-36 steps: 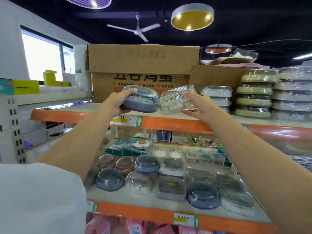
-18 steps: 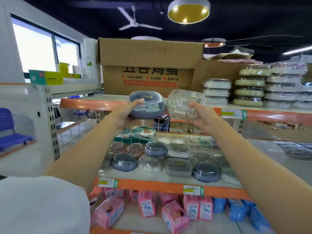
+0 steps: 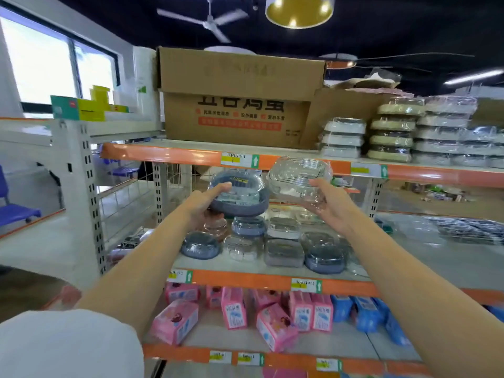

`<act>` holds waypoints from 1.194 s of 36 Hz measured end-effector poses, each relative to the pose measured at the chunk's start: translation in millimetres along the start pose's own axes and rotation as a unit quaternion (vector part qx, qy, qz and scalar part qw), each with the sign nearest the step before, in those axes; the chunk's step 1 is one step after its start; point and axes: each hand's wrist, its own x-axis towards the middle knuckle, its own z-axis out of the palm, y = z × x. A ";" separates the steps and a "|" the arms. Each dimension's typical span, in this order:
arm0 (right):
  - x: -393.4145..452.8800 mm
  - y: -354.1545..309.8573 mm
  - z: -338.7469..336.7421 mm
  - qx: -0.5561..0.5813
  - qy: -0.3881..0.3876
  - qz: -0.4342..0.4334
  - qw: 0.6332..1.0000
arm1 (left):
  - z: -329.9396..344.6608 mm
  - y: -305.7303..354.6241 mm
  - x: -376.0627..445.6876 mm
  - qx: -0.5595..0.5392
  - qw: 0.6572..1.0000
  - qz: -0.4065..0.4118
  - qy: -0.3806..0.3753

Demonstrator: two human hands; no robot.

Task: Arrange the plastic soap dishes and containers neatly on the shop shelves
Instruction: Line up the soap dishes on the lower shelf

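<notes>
I hold two dishes raised between shelves, one per hand, for placing; my left hand (image 3: 203, 205) grips a blue-grey lidded plastic soap dish (image 3: 240, 196); my right hand (image 3: 328, 207) grips a clear oval plastic soap dish (image 3: 298, 175) above the cluttered middle shelf (image 3: 245, 267).

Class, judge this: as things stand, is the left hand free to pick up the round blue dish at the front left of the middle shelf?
Probably not yet: the left hand already grips a blue soap dish, though the round blue dish lies uncovered just below.

Shelf (image 3: 409, 264) holds soap dishes (image 3: 283, 252) (wrapped).
</notes>
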 end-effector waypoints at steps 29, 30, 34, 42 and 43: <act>94.2 134.7 -77.7 -0.062 0.080 0.172 0.980 | 35.1 -113.5 89.1 0.062 0.991 -0.091 0.082; 100.2 139.2 -79.3 -0.062 0.076 0.175 0.980 | 34.1 -117.4 94.1 0.061 0.991 -0.087 0.085; 118.7 150.3 -80.8 -0.061 0.046 0.188 0.979 | 34.7 -125.2 109.9 0.063 0.990 -0.086 0.093; 150.6 175.6 -86.1 -0.049 0.058 0.212 0.974 | 33.5 -149.4 145.2 0.042 0.985 -0.111 0.129; 153.9 178.8 -87.4 -0.043 0.056 0.210 0.975 | 32.9 -152.1 151.0 0.041 0.985 -0.114 0.125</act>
